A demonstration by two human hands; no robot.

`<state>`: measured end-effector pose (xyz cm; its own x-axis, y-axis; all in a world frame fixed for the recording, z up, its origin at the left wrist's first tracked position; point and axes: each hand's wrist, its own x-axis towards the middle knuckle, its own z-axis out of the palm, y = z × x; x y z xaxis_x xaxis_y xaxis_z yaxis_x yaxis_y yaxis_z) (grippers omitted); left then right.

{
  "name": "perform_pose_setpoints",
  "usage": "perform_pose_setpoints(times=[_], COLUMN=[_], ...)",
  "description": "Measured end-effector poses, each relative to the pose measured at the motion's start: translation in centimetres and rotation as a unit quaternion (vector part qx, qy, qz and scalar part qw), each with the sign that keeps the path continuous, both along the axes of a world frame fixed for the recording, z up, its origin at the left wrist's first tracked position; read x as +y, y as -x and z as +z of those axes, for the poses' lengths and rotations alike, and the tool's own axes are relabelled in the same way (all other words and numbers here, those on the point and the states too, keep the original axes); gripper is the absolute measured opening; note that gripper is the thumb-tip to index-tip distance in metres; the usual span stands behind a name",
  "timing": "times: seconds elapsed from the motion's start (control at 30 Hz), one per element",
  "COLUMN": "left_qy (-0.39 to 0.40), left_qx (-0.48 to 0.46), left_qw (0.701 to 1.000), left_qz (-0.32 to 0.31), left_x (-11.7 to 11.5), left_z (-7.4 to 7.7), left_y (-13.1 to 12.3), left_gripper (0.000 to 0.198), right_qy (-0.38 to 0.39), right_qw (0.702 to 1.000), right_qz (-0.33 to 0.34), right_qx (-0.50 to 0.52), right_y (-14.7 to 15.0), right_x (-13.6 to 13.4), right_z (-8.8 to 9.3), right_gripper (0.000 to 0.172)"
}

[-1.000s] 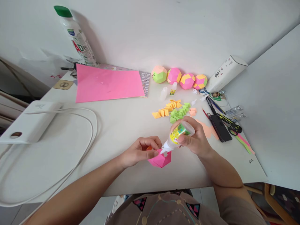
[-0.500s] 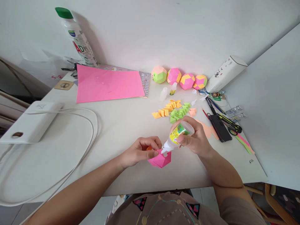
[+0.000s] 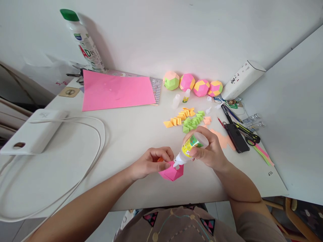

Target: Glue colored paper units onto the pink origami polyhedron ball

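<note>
Right, left hand (image 3: pixel 151 164) has a narrow pinch on the pink paper shape (image 3: pixel 172 173), thumb on the near side, fingers behind. Right hand (image 3: pixel 214 150) is wrapped round a glue bottle (image 3: pixel 189 148), base up, nozzle pointing down at the shape's top edge by a gap; can't tell if the tip touches. Pink paper shape is on the near side of the green paper pieces (image 3: pixel 193 121), a bit to their left. Glue bottle sits between the green pieces and the shape. Orange bit (image 3: pixel 160 159) by the left fingers, mostly hidden.

Yellow-orange paper pieces (image 3: pixel 179 117) run just left of the green pieces; peach pieces (image 3: pixel 207 120) just right of them. Behind the green pieces: 2 small bottles (image 3: pixel 186 96), then 4 paper balls (image 3: pixel 202 87) in a row. Pink sheet (image 3: pixel 117 90) is left of the green pieces and further back; white box (image 3: pixel 47 129) with a looped cable (image 3: pixel 103 134) well off to their left. Black phone (image 3: pixel 236 137) and scissors (image 3: pixel 254 138) lie to the right of the green pieces, slightly nearer the person.
</note>
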<state>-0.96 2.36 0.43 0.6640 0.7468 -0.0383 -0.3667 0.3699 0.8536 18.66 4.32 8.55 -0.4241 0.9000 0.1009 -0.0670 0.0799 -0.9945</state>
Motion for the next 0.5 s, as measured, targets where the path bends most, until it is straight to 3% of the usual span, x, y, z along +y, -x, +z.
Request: perform_pose_setpoints(times=[0.5], left_qy=[-0.007], left_qx=[0.006], left_qw=[1.000], left_qz=[0.005], left_x=[0.08], left_z=[0.07], left_y=[0.08], left_gripper=[0.013], right_qy=[0.018], right_qw=[1.000], right_qz=[-0.023], right_qx=[0.008], right_y=[0.08], right_x=[0.05], right_z=[-0.13], right_gripper=[0.032])
